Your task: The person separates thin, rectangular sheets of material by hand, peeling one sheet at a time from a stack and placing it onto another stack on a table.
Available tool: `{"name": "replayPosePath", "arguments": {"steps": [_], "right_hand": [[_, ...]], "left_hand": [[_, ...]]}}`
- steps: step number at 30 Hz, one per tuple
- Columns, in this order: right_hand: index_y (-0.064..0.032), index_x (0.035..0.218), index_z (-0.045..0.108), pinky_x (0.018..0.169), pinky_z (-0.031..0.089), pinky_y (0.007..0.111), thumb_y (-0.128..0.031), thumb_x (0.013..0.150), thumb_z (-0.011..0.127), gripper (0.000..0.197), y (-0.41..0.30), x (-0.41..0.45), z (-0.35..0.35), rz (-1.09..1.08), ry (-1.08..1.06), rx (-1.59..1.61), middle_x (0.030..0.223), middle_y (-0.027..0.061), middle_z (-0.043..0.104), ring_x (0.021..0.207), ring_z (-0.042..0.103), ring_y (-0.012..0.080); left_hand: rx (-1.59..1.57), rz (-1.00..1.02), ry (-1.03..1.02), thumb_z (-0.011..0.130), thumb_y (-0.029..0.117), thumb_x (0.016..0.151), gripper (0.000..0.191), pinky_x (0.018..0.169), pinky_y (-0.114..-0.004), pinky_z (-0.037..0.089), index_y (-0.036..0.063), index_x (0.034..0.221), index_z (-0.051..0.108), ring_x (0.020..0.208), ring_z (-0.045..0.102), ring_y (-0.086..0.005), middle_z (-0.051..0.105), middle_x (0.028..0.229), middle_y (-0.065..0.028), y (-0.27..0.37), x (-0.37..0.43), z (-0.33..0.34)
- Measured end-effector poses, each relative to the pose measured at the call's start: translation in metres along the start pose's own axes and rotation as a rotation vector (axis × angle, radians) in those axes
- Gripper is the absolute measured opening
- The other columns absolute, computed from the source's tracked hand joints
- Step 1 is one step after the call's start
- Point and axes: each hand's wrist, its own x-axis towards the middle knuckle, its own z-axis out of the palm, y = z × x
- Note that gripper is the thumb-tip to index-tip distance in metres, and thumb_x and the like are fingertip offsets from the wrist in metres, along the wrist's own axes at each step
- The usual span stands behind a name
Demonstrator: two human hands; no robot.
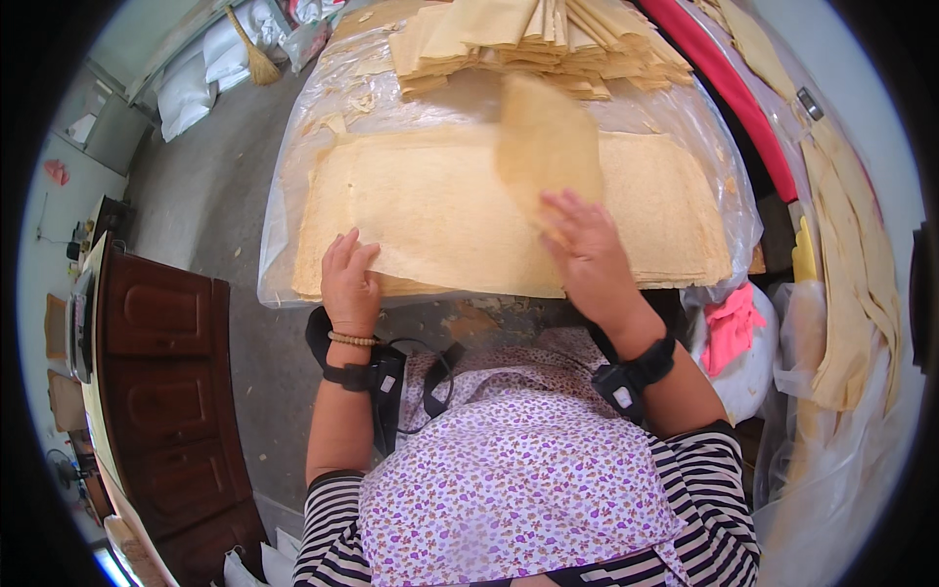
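Observation:
A wide stack of thin, pale yellow sheets (440, 198) lies on a table covered with clear plastic. My left hand (350, 282) rests at the near left edge of the stack, with the fingers on the top sheet and the thumb by its edge. Over the right half of the stack, my right hand (587, 257) holds a smaller, blurred yellowish sheet piece (550, 139) by its near end, with the far end raised. The exact finger grip is blurred. Folded sheets of the same look (506, 44) are piled at the table's far side.
Clear plastic (282, 213) shows around the stack, with scraps (362, 103) beyond it. A red padded edge (726, 81) runs along the right. More sheets (843, 293) hang at far right, near a pink cloth (732, 330) on a white sack. Dark wooden cabinets (165, 352) stand left.

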Motion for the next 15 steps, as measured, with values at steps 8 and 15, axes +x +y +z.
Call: {"name": "replayPosePath", "arguments": {"steps": [8, 15], "right_hand": [[-0.0202, 0.132, 0.064, 0.113, 0.026, 0.061, -0.02, 0.095, 0.059, 0.037, 0.002, -0.011, 0.063, -0.062, -0.358, -0.234, 0.141, 0.0143, 0.055, 0.137, 0.044, 0.0372], [-0.0216, 0.13, 0.065, 0.112, 0.028, 0.062, -0.017, 0.091, 0.062, 0.039, -0.005, -0.007, 0.09, -0.099, -0.334, -0.326, 0.143, 0.0132, 0.054, 0.138, 0.043, 0.0366]], "left_hand": [[-0.111, -0.079, -0.046, 0.062, -0.008, 0.071, 0.037, 0.099, -0.041, 0.049, 0.0094, 0.102, 0.071, 0.119, 0.057, -0.0356, 0.061, 0.133, -0.0156, -0.002, -0.001, -0.009], [-0.204, -0.155, -0.012, 0.063, -0.005, 0.073, 0.033, 0.095, -0.041, 0.051, 0.0084, 0.101, 0.071, 0.114, 0.06, -0.0358, 0.062, 0.131, -0.0163, -0.007, -0.001, -0.016]]}}
